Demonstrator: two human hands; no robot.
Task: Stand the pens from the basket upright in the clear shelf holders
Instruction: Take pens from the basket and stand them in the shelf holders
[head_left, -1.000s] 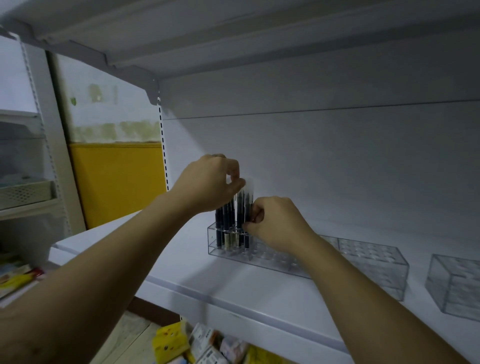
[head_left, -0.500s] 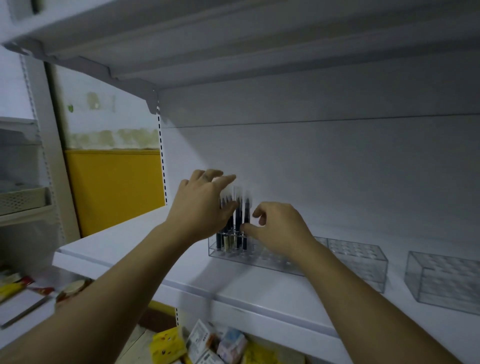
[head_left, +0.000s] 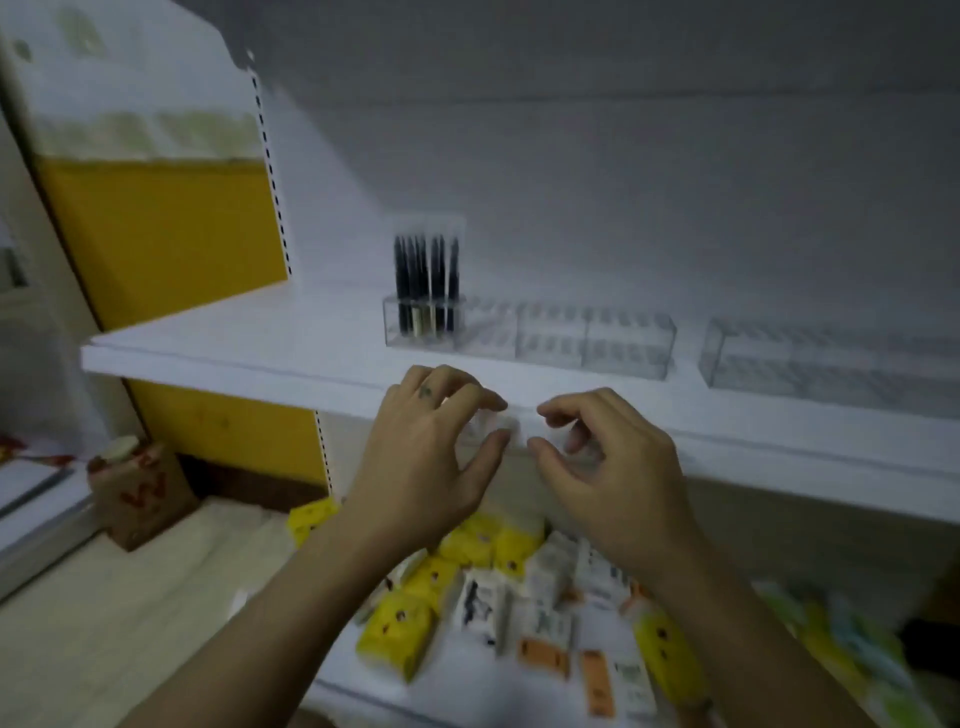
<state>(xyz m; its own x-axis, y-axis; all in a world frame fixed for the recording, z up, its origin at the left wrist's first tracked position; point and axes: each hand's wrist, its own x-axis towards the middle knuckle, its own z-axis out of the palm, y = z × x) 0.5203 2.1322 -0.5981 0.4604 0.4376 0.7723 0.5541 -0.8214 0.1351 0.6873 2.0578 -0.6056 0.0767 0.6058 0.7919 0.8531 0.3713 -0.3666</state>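
Several dark pens (head_left: 426, 283) stand upright at the left end of a clear holder (head_left: 550, 338) on the white shelf (head_left: 249, 343). A second clear holder (head_left: 831, 364) sits to its right with no pens in it. My left hand (head_left: 426, 457) and my right hand (head_left: 608, 467) hover side by side in front of the shelf's front edge, below the holders. Both have loosely curled fingers and hold nothing. The basket is not in view. The frame is blurred by motion.
Below the shelf lies a lower shelf with several yellow and white packets (head_left: 493, 587). A brown bag (head_left: 137, 488) stands at the lower left beside a yellow wall panel (head_left: 161, 234). Another shelf unit edge (head_left: 36, 499) is at the far left.
Both hands have let go of the pens and dropped down from the holder to below the shelf edge. The view has tilted downward, showing the lower shelf.
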